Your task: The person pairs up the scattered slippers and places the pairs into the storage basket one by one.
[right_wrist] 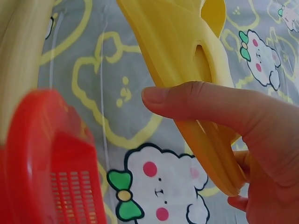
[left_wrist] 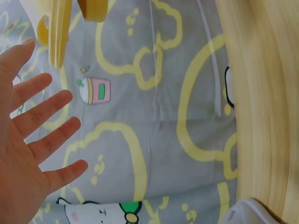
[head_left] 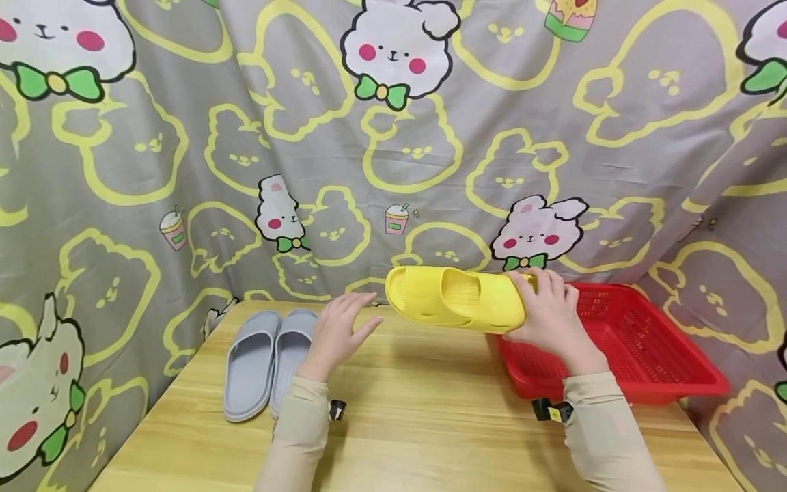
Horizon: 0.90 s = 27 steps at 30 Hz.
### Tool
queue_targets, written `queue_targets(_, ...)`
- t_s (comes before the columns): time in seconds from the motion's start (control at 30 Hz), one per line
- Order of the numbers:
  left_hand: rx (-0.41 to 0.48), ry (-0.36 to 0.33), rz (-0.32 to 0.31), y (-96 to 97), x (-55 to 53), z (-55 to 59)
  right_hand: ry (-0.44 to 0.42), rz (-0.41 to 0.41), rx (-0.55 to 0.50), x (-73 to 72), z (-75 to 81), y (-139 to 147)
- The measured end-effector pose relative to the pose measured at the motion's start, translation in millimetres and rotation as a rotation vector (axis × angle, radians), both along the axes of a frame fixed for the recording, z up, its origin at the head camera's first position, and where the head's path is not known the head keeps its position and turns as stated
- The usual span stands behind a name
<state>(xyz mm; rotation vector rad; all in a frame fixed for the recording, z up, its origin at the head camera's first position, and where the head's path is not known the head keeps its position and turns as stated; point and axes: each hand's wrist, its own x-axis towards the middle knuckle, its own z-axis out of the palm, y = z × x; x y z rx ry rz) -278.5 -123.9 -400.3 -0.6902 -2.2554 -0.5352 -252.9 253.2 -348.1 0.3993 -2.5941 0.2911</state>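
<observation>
A yellow slipper [head_left: 424,294] is held up above the table, lying sideways in the air. My right hand [head_left: 547,314] grips its right end, with the thumb across its side in the right wrist view [right_wrist: 210,105]. Whether a second yellow slipper is pressed against it, I cannot tell. My left hand [head_left: 338,328] is apart from the slipper's left end, fingers spread and holding nothing, as the left wrist view also shows. Beside the left hand, a pair of grey slippers stands on the table: the left one [head_left: 249,369] shows well, the right one [head_left: 299,331] is partly hidden by the hand.
A red perforated basket [head_left: 664,335] stands on the right of the wooden table [head_left: 430,417], just behind and beside the right hand. A grey curtain [head_left: 332,157] with cartoon rabbits and yellow outlines hangs close behind the table and along its sides.
</observation>
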Motion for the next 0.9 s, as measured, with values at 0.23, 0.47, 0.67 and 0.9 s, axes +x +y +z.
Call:
queue_targets(0.23, -0.019, 0.074, -0.013, 16.6, 1.1, -0.5, -0.020, -0.032, 0.003, 6.0, 7.6, 15)
queue_targets(0.47, -0.029, 0.070, -0.045, 37.7, 1.5, -1.8, -0.010, -0.030, 0.002, 8.0, 14.9, 28)
queue_targets(0.67, -0.052, 0.038, -0.059, 55.1, 0.3, -2.1, -0.033, -0.047, 0.014, 9.4, 22.2, 40)
queue_targets(0.9, -0.055, 0.022, -0.062, 72.9, 1.2, -1.6, -0.057, -0.069, 0.020, 13.6, 29.4, 56)
